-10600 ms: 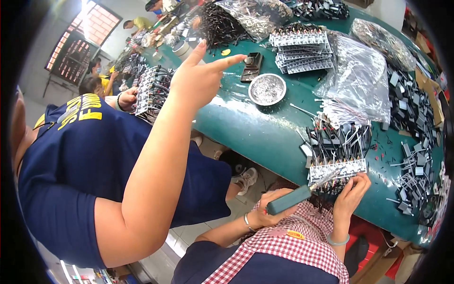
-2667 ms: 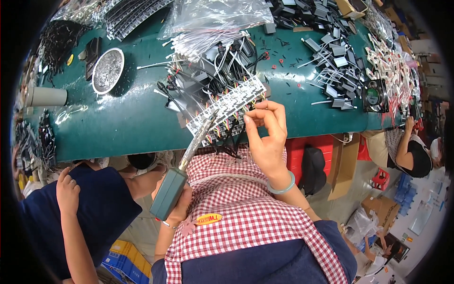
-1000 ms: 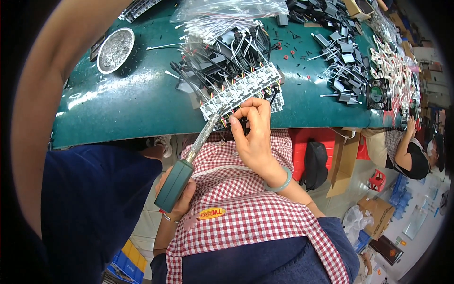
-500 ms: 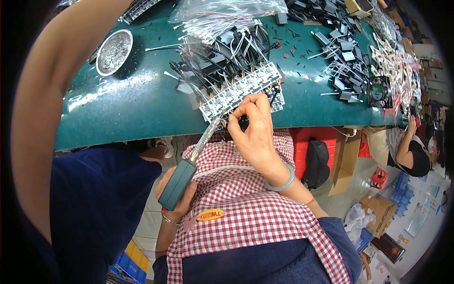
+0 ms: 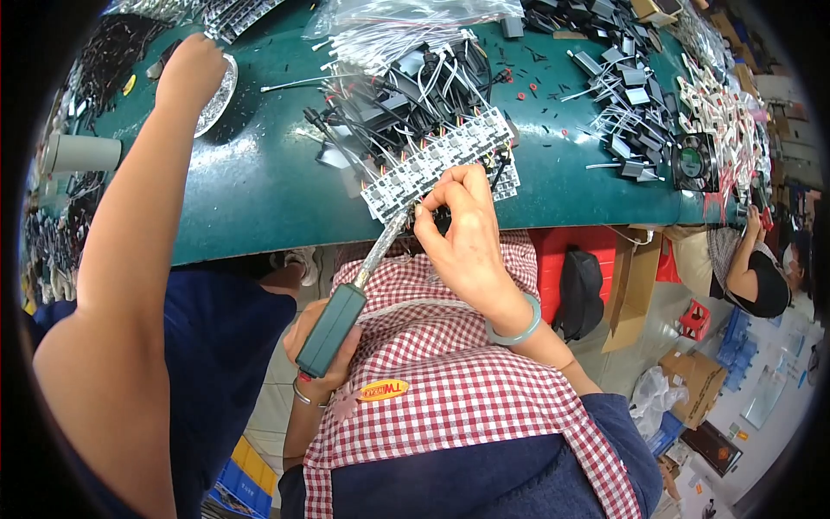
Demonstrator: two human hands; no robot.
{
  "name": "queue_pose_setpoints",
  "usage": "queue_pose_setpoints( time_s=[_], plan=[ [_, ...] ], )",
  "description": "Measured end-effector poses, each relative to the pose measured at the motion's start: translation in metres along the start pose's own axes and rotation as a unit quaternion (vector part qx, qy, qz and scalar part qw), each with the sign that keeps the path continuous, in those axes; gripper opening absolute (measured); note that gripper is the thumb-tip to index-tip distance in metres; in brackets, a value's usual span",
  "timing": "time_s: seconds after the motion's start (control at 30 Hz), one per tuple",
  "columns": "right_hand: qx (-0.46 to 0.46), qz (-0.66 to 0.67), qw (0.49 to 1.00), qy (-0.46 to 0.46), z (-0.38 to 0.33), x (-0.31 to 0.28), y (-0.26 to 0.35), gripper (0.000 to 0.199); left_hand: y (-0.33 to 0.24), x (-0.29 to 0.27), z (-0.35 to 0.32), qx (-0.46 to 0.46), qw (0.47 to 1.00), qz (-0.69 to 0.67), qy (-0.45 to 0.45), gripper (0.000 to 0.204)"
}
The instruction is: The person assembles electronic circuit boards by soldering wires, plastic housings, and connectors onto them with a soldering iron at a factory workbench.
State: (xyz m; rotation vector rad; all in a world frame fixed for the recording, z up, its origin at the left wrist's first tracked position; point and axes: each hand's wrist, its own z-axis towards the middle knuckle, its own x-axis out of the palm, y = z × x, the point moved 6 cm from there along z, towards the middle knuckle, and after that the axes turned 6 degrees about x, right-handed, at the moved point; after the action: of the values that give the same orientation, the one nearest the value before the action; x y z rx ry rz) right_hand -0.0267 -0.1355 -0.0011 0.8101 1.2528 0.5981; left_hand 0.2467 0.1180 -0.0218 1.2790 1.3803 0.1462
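Note:
My left hand (image 5: 327, 344) is wrapped round the green handle of a soldering iron (image 5: 333, 329). Its metal shaft slants up to the near edge of a strip of white circuit boards (image 5: 441, 160). There my right hand (image 5: 467, 229) pinches a thin wire (image 5: 413, 208), its fingertips close beside the iron's tip. The exact contact at the tip is too small to make out. Short coloured wires run along the strip's far edge, toward a heap of black connectors and cables (image 5: 415, 95). More white boards and dark parts show under the strip, partly covered by my right hand.
At left, a co-worker's arm (image 5: 138, 199) reaches over a round metal dish (image 5: 220, 99). A grey cup (image 5: 85, 154) stands farther left. Black housings with white leads (image 5: 627, 104) and a small fan (image 5: 694, 163) lie on the green table (image 5: 571, 195) at right.
The co-worker's arm has swung, and its hand now shows over the metal dish. My hands and the soldering iron have hardly moved; the board strip has shifted slightly.

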Motion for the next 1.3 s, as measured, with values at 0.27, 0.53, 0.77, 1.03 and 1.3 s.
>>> queue_pose_setpoints(
  time_s=[0.27, 0.53, 0.77, 1.03, 1.3],
  plan=[
    [0.020, -0.006, 1.000, -0.017, 0.000, -0.003, -0.011, 0.011, -0.024, -0.025, -0.024, 0.061, 0.995, 0.003, -0.081, 0.011],
    [0.017, -0.021, 1.000, -0.011, 0.000, -0.003, -0.011, 0.010, -0.029, 0.007, -0.091, 0.068, 0.993, 0.059, -0.081, 0.014],
    [0.029, -0.023, 0.999, -0.008, 0.001, -0.003, -0.011, 0.010, -0.098, -0.030, -0.151, 0.031, 0.985, -0.114, -0.126, 0.010],
    [0.016, -0.029, 0.999, -0.005, 0.001, -0.003, -0.008, 0.010, -0.148, -0.073, -0.197, -0.043, 0.912, -0.351, -0.206, 0.006],
    [0.013, -0.028, 1.000, -0.004, 0.001, -0.003, -0.008, 0.010, -0.187, -0.086, -0.232, -0.110, 0.774, -0.559, -0.277, 0.015]
  ],
)
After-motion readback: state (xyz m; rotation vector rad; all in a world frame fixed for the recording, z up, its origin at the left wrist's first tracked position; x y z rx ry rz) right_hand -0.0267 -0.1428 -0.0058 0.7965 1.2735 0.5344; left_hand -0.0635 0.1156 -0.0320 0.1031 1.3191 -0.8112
